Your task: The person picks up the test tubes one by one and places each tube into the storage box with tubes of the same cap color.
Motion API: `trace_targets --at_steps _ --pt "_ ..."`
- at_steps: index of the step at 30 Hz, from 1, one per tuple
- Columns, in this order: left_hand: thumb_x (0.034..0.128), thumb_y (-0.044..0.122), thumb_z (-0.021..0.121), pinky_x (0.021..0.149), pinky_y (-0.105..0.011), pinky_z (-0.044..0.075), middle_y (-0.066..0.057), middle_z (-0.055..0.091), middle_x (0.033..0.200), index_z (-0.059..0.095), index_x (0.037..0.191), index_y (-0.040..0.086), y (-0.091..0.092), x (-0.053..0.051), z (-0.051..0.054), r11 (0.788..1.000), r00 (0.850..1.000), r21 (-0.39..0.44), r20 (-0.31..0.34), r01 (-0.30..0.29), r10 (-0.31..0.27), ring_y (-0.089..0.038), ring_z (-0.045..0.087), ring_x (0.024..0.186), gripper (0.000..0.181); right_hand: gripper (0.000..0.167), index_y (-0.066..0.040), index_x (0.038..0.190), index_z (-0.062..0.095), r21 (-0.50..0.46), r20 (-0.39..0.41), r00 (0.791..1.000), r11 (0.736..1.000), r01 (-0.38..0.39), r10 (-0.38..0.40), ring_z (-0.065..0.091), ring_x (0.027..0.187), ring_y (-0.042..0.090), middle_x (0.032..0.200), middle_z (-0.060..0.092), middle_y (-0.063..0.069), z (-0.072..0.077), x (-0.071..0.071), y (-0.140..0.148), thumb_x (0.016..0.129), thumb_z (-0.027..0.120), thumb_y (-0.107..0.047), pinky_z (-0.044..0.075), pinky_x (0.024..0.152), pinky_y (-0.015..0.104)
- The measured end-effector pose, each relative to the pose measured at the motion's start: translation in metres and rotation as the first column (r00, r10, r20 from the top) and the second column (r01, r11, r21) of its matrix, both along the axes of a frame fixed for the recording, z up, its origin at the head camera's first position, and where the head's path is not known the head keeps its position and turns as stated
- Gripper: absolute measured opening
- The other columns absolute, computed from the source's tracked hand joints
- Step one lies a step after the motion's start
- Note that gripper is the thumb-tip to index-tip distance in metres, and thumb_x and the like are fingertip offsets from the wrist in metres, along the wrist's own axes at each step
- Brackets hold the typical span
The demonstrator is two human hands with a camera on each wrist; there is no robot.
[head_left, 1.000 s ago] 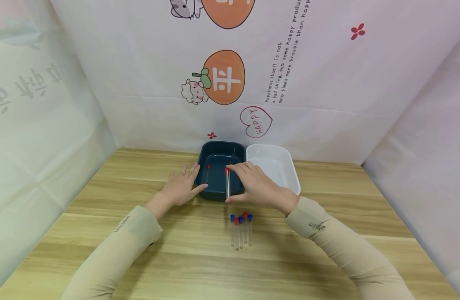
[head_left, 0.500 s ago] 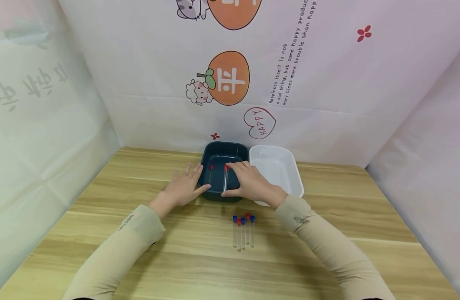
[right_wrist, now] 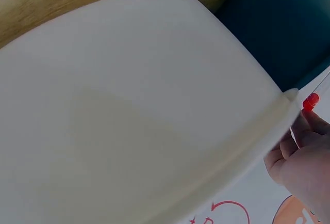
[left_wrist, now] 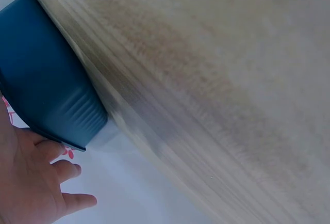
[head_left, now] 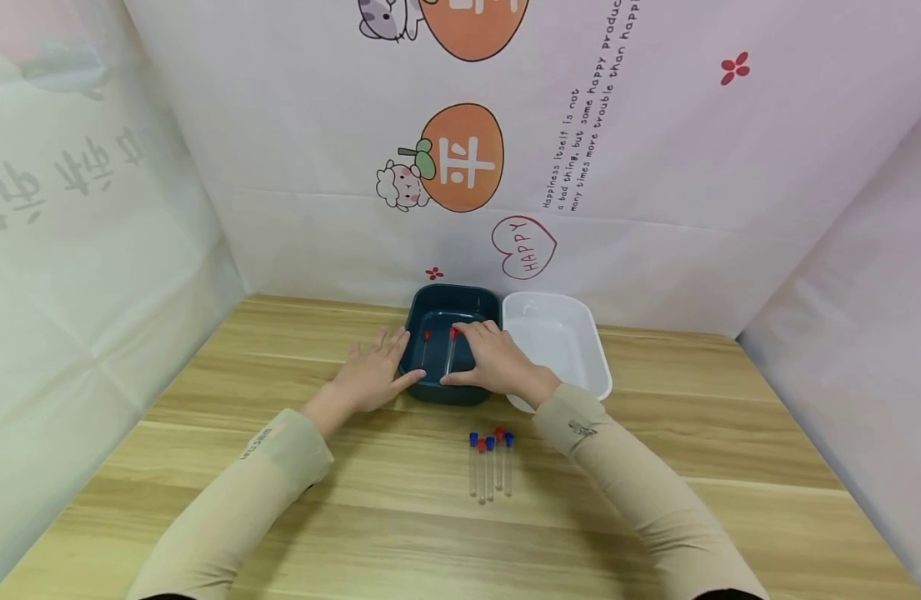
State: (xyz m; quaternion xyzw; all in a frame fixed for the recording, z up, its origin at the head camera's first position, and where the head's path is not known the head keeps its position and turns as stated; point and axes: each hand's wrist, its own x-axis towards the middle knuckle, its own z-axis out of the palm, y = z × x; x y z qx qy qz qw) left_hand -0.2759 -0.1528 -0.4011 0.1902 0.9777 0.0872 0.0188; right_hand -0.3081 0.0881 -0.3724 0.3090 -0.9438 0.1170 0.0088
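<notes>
Here, the right hand (head_left: 493,358) pinches a red-capped tube (head_left: 450,355) end to end.

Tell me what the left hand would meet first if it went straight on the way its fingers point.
Most likely the left side of the dark blue bin: the foremost fingers of the left hand lie right at its rim, though contact is hard to judge.

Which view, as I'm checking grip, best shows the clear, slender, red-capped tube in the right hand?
The head view: the clear, slender, red-capped tube shows nearly whole, held by the right hand. The right wrist view catches only its red cap and some body at the edge; the left wrist view, none.
</notes>
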Motion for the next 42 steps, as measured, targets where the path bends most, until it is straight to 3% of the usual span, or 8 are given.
trace_targets --at_steps 13,24,42 --pt "0.1063 0.062 0.035 0.117 -0.071 0.011 -0.015 0.011 0.17 0.012 0.164 0.002 -0.001 -0.003 -0.004 1.0 1.0 -0.014 0.014 -0.01 0.01 -0.04 0.006 0.155 0.086 0.097 -0.003 0.156 0.04 0.011 0.031 0.999 0.999 0.035 -0.035 0.041 0.136 0.036 0.154 0.047 0.018 -0.004 -0.018 -0.014 0.086 0.077 -0.059 0.038 0.111 0.054" --pt "0.1066 0.06 0.037 0.116 -0.071 0.01 -0.016 0.014 0.169 0.015 0.163 0.001 -0.001 -0.002 0.001 1.0 1.0 0.003 0.012 -0.004 0.004 -0.04 0.009 0.155 0.085 0.097 -0.003 0.156 0.041 0.026 0.048 0.996 0.997 0.074 -0.075 0.042 0.136 0.036 0.154 0.047 0.017 -0.011 -0.028 -0.022 0.086 0.077 -0.059 0.036 0.113 0.056" --pt "0.1063 0.061 0.036 0.117 -0.07 0.013 -0.014 0.013 0.17 0.016 0.164 0.003 -0.001 -0.003 -0.002 1.0 1.0 -0.002 0.012 -0.004 0.004 -0.039 0.009 0.155 0.085 0.091 -0.003 0.154 0.044 0.072 0.101 0.991 0.994 0.083 -0.09 0.044 0.133 0.034 0.15 0.051 0.016 -0.022 -0.037 -0.032 0.086 0.081 -0.051 0.036 0.113 0.053"
